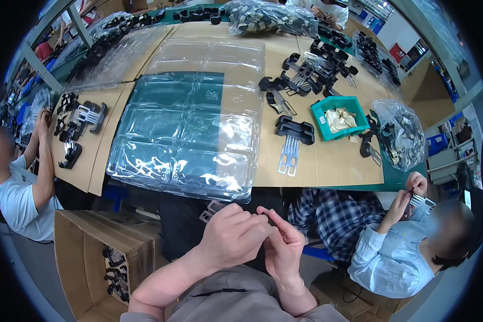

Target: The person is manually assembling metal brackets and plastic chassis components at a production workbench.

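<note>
My left hand [232, 237] and my right hand [285, 251] meet in front of my lap, both closed with fingers bent. From beyond the left hand's knuckles sticks out a slotted metal plate [211, 210]. A bit of something dark shows between the fingertips; the rest of the held piece is hidden. Just past the hands lies a clear plastic blister tray [198, 129] with moulded compartments. On the cardboard to its right rests a black plastic part with a slotted metal plate [294, 137].
A green bin [319, 119] holds small cream-coloured pieces. Beyond it lie a pile of black parts [311, 72] and a bag of parts [402, 134]. An open cardboard box [72, 263] stands lower left. Co-workers sit on both sides, the right one holding a metal piece.
</note>
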Demonstrator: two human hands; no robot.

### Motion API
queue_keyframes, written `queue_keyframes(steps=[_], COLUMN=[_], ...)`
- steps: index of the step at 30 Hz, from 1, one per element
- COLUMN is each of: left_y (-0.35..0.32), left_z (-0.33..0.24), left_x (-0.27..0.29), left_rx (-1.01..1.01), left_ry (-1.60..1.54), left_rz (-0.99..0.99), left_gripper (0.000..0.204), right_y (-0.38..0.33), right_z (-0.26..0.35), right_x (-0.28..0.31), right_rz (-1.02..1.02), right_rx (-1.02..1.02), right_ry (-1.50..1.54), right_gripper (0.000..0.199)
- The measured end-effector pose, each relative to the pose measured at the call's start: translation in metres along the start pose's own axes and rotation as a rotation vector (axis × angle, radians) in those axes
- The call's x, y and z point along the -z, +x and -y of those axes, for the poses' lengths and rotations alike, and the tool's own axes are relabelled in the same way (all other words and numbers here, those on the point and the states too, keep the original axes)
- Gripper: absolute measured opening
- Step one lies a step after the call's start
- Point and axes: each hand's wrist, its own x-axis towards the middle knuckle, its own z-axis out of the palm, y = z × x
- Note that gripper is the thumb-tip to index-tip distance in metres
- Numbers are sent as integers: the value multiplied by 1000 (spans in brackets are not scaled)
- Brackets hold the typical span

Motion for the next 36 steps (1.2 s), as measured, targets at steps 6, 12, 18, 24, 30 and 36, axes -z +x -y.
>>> queue_keyframes(steps=[6, 12, 18, 24, 30, 36], left_y=[-12, -11, -13, -14, -12, -16], left_z=[-3, -16, -25, -36, -45, -46], left_x=[-10, -8, -2, 1, 5, 9], left_rx=[84, 67, -13, -17, -16, -49], left_ry=[-68, -4, 71, 110, 133, 136], left_rz=[-35, -85, -114, -88, -74, -109], left_gripper=[24, 25, 25, 21, 19, 18], right_y=[-7, 1, 4, -1, -4, -1], right_z=[-8, 0, 4, 0, 2, 2], right_x=[2, -4, -4, -3, -4, -7], right_rz=[-47, 0, 67, 69, 77, 114], right_rx=[21, 134, 185, 174, 187, 279], right_ry=[-3, -5, 52, 148, 137, 96], right_gripper=[38, 38, 40, 41, 41, 41])
